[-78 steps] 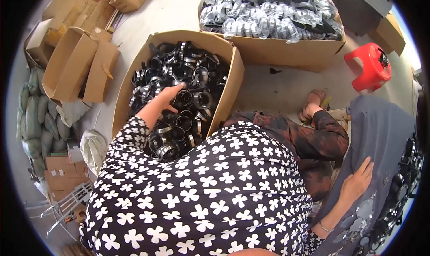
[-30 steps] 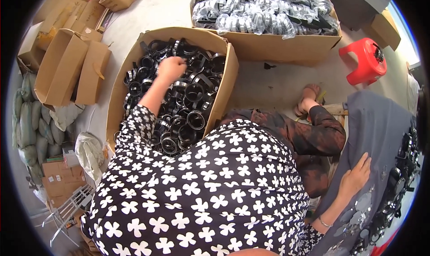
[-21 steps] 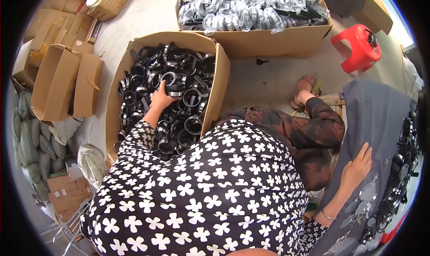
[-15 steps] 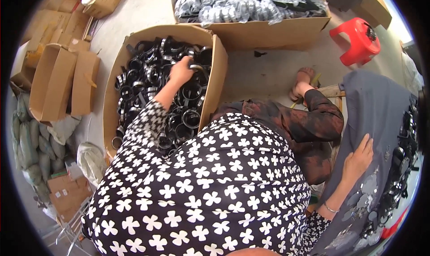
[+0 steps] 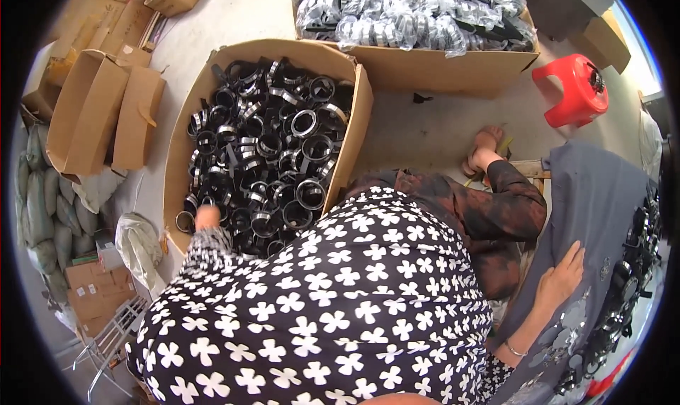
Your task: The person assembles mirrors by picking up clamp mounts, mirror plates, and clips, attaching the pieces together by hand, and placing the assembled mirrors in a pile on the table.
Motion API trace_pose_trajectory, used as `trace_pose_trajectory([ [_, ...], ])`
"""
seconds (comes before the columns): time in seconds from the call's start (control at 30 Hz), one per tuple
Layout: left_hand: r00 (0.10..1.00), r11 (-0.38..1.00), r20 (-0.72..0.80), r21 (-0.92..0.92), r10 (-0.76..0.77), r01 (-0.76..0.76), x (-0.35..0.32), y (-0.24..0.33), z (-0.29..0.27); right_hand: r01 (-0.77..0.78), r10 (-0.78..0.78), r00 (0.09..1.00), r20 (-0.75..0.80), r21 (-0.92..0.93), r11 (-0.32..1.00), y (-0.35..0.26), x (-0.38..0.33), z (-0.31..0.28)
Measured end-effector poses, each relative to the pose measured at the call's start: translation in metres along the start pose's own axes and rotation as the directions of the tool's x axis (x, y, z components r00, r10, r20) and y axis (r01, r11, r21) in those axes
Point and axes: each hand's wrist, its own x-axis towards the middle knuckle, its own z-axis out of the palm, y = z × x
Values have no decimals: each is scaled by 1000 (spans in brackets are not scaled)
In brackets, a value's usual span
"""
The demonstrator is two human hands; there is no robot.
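Observation:
My left hand (image 5: 207, 218) is at the near left corner of a cardboard box (image 5: 363, 107), among many black rings with shiny silver rims (image 5: 304, 123). Its fingers are mostly hidden and blurred, so whether they grip a ring does not show. On a grey cloth (image 5: 591, 185) at the right, my right hand (image 5: 562, 276) lies flat with the fingers stretched out. Beside it, small dark discs are spread over the cloth. Farther right lies a heap of black round pieces with silver parts (image 5: 623, 281).
Behind the ring box stands a second box (image 5: 432, 68) of plastic-wrapped ring parts (image 5: 382, 26). A red stool (image 5: 567, 90) stands at the far right. Empty cartons (image 5: 85, 114), stuffed sacks (image 5: 39, 206) and a metal frame (image 5: 113, 338) line the left side.
My left hand has moved from the far right part of the ring box to its near left corner. My right hand stays on the cloth. The whole view has shifted slightly.

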Motion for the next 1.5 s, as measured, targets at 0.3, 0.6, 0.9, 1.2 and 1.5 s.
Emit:
trace_pose_trajectory([
  [0.3, 804, 324, 592, -773, 60, 545, -99, 146, -87, -30, 30, 999, 15, -4, 1000, -2, -5, -12],
  [0.6, 766, 17, 630, -774, 132, 634, -53, 215, -208, -82, 82, 997, -2, 12, 997, -1, -3, -18],
  [0.9, 869, 130, 475, -879, 137, 460, 31, 280, -308, -63, 64, 997, -35, 20, 998, -4, -5, -16],
  [1.2, 654, 565, -113, -407, 748, -717, -77, 217, -325, -75, 75, 997, -27, -6, 997, 0, -9, -10],
  [1.5, 658, 630, -525, -266, 541, -730, -68, 256, -288, -63, 63, 998, -19, -3, 998, 1, -7, -11],
])
